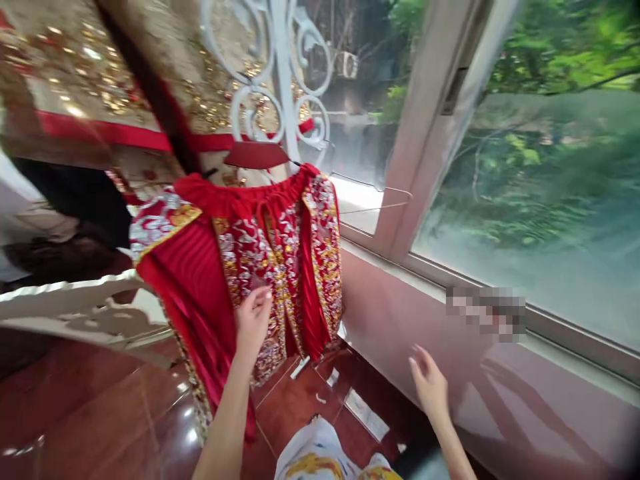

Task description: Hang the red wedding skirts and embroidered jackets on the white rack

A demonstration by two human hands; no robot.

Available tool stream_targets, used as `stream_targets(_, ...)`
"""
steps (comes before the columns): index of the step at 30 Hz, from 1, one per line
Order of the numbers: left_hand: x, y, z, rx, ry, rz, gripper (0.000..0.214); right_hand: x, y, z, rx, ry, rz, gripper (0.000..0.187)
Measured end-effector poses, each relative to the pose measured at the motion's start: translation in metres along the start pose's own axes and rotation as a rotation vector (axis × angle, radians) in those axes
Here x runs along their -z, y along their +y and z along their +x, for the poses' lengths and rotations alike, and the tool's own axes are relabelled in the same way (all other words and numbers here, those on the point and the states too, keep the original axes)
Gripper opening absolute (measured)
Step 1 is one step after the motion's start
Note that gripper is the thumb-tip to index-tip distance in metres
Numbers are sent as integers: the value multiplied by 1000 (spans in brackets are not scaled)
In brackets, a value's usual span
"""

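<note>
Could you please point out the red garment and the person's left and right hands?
Red garment (251, 250): head view, on its embroidered front panel.
Left hand (253, 317): head view, on the middle of the hand.
Right hand (431, 385): head view, on the middle of the hand.

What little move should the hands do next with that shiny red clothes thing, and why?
Maybe bring the right hand over to the red garment. The left hand is already in front of it, while the right is off near the pink wall, with nothing seen in it. Two hands might steady the hanging cloth better.
</note>
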State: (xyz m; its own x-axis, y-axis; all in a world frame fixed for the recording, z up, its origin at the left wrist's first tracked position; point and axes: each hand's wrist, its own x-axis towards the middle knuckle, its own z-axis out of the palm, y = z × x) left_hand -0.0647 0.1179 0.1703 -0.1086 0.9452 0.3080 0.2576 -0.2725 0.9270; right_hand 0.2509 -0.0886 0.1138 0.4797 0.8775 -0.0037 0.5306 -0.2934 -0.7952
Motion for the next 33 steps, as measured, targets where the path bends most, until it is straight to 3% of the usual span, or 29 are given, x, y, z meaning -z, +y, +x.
stream_targets(1, -4, 19, 14, -88, 33, 18, 32, -23, -24, 23, 45, 35, 40, 45)
stream_targets(3, -13, 52, 39, -265, 104, 135, 30, -63, -86, 68, 269, -65, 166, 41)
stream_targets(5, -18, 78, 59, -389, 214, 288, 29, -91, -157, 105, 470, -86, 234, 36)
stream_targets(9, -21, 111, 91, -448, 376, 413, 28, -115, -276, 153, 676, 74, 186, 32)
stream_targets(12, -15, 116, 106, -449, 368, 475, 20, -122, -322, 175, 709, 154, -39, 36)
stream_targets(14, -8, 113, 109, -466, 360, 544, 12, -125, -331, 186, 746, 130, -229, 36)
stream_targets(16, -1, 110, 107, -489, 358, 569, 10, -128, -321, 191, 769, 61, -390, 36)
stream_targets(18, 4, 111, 102, -506, 349, 550, 11, -134, -293, 185, 758, -100, -516, 36)
stream_targets(20, 5, 116, 95, -535, 357, 570, 13, -144, -254, 170, 739, -354, -618, 34)
stream_targets(23, 1, 130, 90, -629, 400, 805, 24, -156, -192, 143, 770, -614, -696, 23)
stream_targets(26, -4, 141, 95, -661, 327, 1061, 36, -145, -164, 135, 828, -774, -764, 22)
stream_targets(28, -4, 143, 99, -639, 245, 1129, 33, -121, -174, 145, 884, -831, -745, 25)
stream_targets(30, -1, 141, 97, -624, 170, 1151, 28, -91, -202, 162, 960, -772, -581, 31)
stream_targets(33, 1, 138, 85, -615, 91, 1184, 23, -60, -258, 186, 1146, -432, -202, 40)
